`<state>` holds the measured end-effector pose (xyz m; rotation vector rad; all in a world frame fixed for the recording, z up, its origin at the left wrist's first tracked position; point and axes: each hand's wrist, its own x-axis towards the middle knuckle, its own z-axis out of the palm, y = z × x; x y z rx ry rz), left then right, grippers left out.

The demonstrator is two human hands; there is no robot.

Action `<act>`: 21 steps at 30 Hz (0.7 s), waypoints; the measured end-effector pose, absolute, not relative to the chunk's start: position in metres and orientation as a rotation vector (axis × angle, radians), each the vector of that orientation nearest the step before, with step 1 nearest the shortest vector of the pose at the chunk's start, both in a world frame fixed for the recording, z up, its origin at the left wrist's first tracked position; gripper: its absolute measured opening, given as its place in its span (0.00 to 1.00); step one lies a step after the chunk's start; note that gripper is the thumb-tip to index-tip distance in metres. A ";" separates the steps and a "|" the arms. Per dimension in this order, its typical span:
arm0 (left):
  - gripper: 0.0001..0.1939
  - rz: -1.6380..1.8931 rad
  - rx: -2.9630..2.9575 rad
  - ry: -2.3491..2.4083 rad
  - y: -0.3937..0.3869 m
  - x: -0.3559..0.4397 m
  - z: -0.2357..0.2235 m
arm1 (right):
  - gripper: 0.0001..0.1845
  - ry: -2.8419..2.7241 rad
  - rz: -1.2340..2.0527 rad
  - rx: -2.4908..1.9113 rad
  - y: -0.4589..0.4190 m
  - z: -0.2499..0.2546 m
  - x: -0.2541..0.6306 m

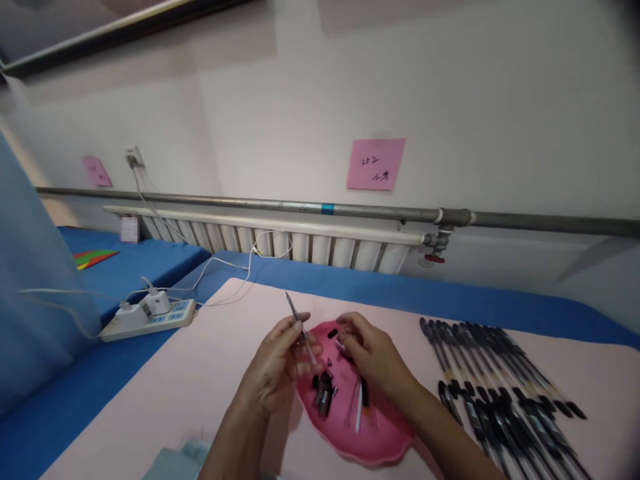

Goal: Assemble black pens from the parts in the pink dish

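Between the thumb and fingers of my left hand (277,363) is a slim pen (293,308), tilted with its pointed dark tip up and away from me. Its lower part looks clear and runs down across my fingers. My right hand (373,353) hovers over the pink scalloped plate (345,448), its fingers closed together; what they hold, if anything, is too small and hidden to name. On the plate lie a cluster of small black and clear pen parts (324,395), a black cap (333,333) and several thin tubes (359,415).
Two rows of black pens (480,350) lie on the pink sheet (185,380) at right. A power strip (150,320) with white plugs and cables stands at left on the blue surface. A radiator (300,247) and pipe run along the wall behind.
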<state>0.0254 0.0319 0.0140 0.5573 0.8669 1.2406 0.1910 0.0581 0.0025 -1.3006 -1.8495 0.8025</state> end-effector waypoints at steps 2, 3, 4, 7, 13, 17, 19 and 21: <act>0.16 1.124 0.599 0.808 0.028 0.030 0.015 | 0.12 -1.682 0.878 -1.292 0.059 0.012 0.196; 0.17 1.089 0.610 0.785 0.027 0.032 0.015 | 0.11 -1.666 0.861 -1.285 0.059 0.016 0.199; 0.17 1.068 0.619 0.768 0.026 0.034 0.014 | 0.11 -1.680 0.821 -1.281 0.060 0.018 0.202; 0.19 1.060 0.624 0.779 0.026 0.034 0.013 | 0.10 -1.781 0.687 -1.299 0.061 0.017 0.207; 0.20 1.159 0.617 0.867 0.030 0.021 0.015 | 0.10 -2.174 0.588 -1.289 0.060 -0.003 0.204; 0.19 1.196 0.599 0.929 0.033 0.016 0.014 | 0.11 -2.341 0.488 -1.311 0.058 -0.012 0.201; 0.18 1.204 0.594 0.951 0.034 0.017 0.013 | 0.12 -2.366 0.481 -1.311 0.055 -0.012 0.198; 0.17 1.216 0.594 0.961 0.035 0.019 0.012 | 0.12 -2.385 0.498 -1.273 0.051 -0.010 0.191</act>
